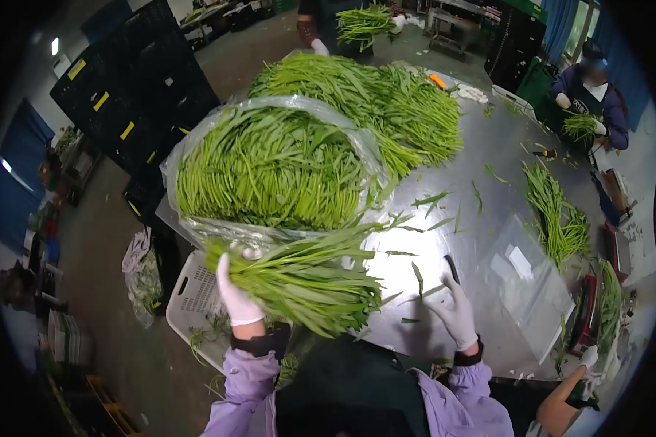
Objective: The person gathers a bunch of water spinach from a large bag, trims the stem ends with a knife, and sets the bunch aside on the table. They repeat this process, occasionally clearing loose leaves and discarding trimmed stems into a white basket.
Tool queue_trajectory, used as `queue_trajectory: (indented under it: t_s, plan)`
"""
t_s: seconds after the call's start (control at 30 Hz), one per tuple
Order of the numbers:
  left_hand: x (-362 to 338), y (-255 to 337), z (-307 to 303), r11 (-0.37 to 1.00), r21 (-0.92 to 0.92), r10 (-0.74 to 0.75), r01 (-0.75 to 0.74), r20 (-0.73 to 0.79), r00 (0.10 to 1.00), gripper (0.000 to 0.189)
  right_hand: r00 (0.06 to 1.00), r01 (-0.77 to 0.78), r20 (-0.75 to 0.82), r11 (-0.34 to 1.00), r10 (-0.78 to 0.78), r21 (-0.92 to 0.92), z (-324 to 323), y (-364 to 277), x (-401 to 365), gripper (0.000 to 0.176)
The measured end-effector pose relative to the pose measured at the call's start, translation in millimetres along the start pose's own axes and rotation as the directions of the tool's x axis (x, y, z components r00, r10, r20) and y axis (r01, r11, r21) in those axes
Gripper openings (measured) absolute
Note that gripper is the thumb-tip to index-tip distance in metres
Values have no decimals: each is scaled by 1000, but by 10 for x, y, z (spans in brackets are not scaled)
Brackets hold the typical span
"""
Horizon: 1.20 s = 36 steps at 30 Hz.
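Observation:
My left hand [237, 298], in a white glove, is closed around a bunch of water spinach [321, 280]. Its leaves spread to the right over the table's front edge. My right hand [455, 315], also gloved, grips a slim black tool [452, 268] above the steel table [481, 182]; its working end I cannot make out. Loose leaves [418, 278] lie to its left. Just beyond my left hand, a clear plastic bag [375, 156] stands open, packed with greens, cut stems facing me.
A heap of greens [408, 109] lies behind the bag. On the right are a clear plastic sheet [536, 298], a smaller bunch [554, 211] and a red scale-like device [584, 320]. A white crate [186, 298] sits lower left; black crates [135, 87] are stacked beyond. Co-workers [590, 95] handle greens nearby.

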State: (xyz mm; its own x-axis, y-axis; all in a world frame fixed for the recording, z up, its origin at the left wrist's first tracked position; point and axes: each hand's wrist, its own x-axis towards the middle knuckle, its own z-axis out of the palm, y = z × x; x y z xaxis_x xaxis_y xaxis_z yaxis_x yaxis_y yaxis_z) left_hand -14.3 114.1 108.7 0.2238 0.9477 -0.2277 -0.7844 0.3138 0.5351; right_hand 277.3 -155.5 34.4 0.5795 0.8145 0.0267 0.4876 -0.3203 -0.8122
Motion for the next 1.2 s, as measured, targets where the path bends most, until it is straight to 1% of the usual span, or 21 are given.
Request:
queue_trajectory:
  t_s: [0.1, 0.2, 0.27, 0.3, 0.33, 0.37, 0.4, 0.43, 0.5, 0.53, 0.57, 0.63, 0.67, 0.7, 0.77, 0.83, 0.9, 0.97, 1.03, 1.17, 1.2]
  plan:
    - [-164, -434, 219, 971, 2, -239, 240, -52, 970, 24, 939, 143, 232, 899, -256, 414, 124, -720, 346, 105]
    - [-307, -759, 382, 916, 146, -376, 374, -11, 927, 27, 874, 165, 316, 836, -370, 523, 430, -756, 648, 116]
    - [-334, -871, 472, 885, 214, -414, 414, -47, 909, 27, 763, -54, 509, 745, -399, 665, 723, -551, 670, 118]
    - [-268, -900, 480, 888, 217, -409, 406, -35, 912, 27, 653, -371, 686, 653, -321, 660, 727, -591, 525, 123]
    - [-184, -936, 484, 900, 198, -394, 389, -13, 919, 28, 593, -401, 719, 642, -361, 653, 948, -272, 379, 120]
    - [-114, -979, 474, 911, 173, -380, 374, 2, 925, 29, 462, -588, 787, 522, -409, 617, 1020, -183, 214, 115]
    - [-37, -1017, 476, 903, 207, -380, 376, -22, 925, 29, 526, -636, 753, 406, -394, 657, 986, -203, 50, 90]
    - [12, -1079, 465, 904, 199, -380, 378, -30, 925, 29, 520, -643, 760, 408, -390, 648, 945, -251, 31, 90]
    - [52, -1227, 468, 861, 137, -501, 490, 69, 863, 30, 435, -742, 873, 461, -220, 486, 886, -375, 11, 64]
    - [-44, -1222, 595, 862, 231, -486, 451, 125, 865, 43, 592, -661, 771, 407, -234, 631, 807, -533, -23, 46]
    - [-93, -1193, 641, 858, 233, -494, 457, 129, 860, 43, 599, -658, 767, 405, -228, 634, 788, -554, -29, 46]
    - [-199, -1130, 583, 821, 416, -528, 391, 294, 796, 60, 857, -310, 501, 655, -120, 689, 723, -574, -109, 49]
    - [-131, -1127, 383, 767, 529, -600, 363, 391, 698, 68, 892, -214, 436, 737, -121, 642, 632, -600, -109, 47]
    - [-132, -1186, 281, 764, 527, -608, 372, 396, 688, 68, 896, -215, 430, 741, -109, 636, 622, -565, -126, 47]
    - [-170, -1313, 88, 691, 399, -707, 603, 200, 678, 72, 923, -309, 381, 701, 57, 643, 733, -436, -172, 46]
    - [-265, -1602, -358, 635, 425, -760, 645, 198, 619, 75, 927, -330, 359, 693, 110, 641, 929, -188, -163, 49]
    - [-368, -1950, -849, 596, 524, -770, 608, 159, 618, 75, 836, -486, 526, 656, 156, 578, 1051, 0, -174, 54]
    - [-364, -2073, -953, 520, 404, -851, 753, 163, 500, 76, 813, -496, 556, 704, 171, 508, 1061, 60, -233, 61]
    - [-324, -2078, -925, 531, 351, -847, 771, 186, 498, 76, 902, -296, 402, 902, 156, 314, 984, -24, -264, 80]
    - [-338, -2009, -811, 506, 320, -862, 800, 184, 472, 78, 940, -235, 296, 950, 169, 203, 809, -163, -322, 85]
    - [-398, -1996, -698, 486, 355, -870, 798, 115, 479, 78, 971, 50, 232, 998, -60, 49, 807, -179, -334, 78]
